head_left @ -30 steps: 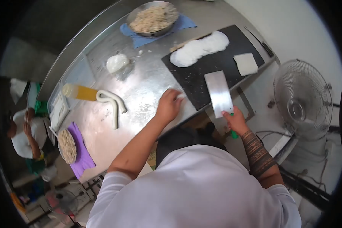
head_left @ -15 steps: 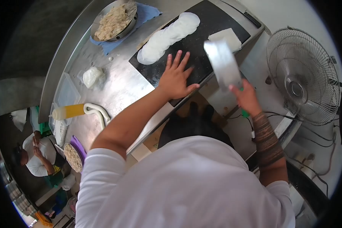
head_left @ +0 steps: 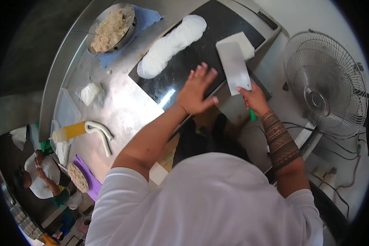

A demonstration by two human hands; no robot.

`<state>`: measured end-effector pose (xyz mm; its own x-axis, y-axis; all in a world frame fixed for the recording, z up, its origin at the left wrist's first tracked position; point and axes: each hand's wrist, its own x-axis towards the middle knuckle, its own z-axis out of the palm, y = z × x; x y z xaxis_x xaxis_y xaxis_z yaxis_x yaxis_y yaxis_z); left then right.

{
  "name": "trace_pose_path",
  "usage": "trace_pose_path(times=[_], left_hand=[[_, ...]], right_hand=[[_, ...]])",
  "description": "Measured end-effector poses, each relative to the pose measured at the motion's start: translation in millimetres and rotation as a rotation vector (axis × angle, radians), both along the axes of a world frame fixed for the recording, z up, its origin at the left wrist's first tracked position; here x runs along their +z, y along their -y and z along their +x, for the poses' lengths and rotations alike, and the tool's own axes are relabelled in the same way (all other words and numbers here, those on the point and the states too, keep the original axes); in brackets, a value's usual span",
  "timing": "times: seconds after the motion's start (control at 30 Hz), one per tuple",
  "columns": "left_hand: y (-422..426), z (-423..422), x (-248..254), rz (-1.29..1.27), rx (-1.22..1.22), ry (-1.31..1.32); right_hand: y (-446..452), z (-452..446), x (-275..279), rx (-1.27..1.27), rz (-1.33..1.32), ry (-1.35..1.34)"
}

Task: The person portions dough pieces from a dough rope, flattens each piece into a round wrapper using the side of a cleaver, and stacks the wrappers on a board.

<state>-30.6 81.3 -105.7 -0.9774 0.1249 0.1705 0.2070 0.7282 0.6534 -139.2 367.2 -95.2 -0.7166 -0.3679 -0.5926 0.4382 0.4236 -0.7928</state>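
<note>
My right hand [head_left: 254,98] grips the green handle of a cleaver [head_left: 235,67], its broad blade lying over or just above the right end of the black board [head_left: 217,18]. Under or beside the blade's far end is a folded white cloth [head_left: 245,44]. Fingers apart and holding nothing, my left hand [head_left: 197,90] is over the board's near edge; I cannot tell whether it touches. Beyond it, an overlapping row of thin round white dough wrappers [head_left: 172,46] runs along the board.
On the steel table [head_left: 123,86] stand a metal bowl of filling [head_left: 110,30], a bagged white lump [head_left: 91,93], a bottle of yellow liquid [head_left: 71,131], a dough rope [head_left: 102,133] and another filling bowl [head_left: 78,177]. A fan [head_left: 324,82] stands right. Another person [head_left: 43,176] is at far left.
My left hand has lifted or slid slightly toward me and right, its fingers now blurred. The cleaver has shifted a little left, its blade lying flatter. The whole view has shifted slightly.
</note>
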Motion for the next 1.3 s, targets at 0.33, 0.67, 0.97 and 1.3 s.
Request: trace_pose_path(times=[0.33, 0.67, 0.97, 1.3], left_hand=[[51, 2, 9, -0.496, -0.216, 0.016], [13, -16, 6, -0.446, -0.194, 0.097], [70, -73, -1, -0.587, -0.125, -0.208], [32, -36, -1, -0.517, -0.288, -0.166]], right_hand=[[78, 62, 2, 0.756, 0.088, -0.160], [42, 44, 13, 0.774, 0.243, -0.221], [100, 11, 37, 0.690, 0.302, -0.498], [60, 69, 23, 0.602, 0.323, -0.270]])
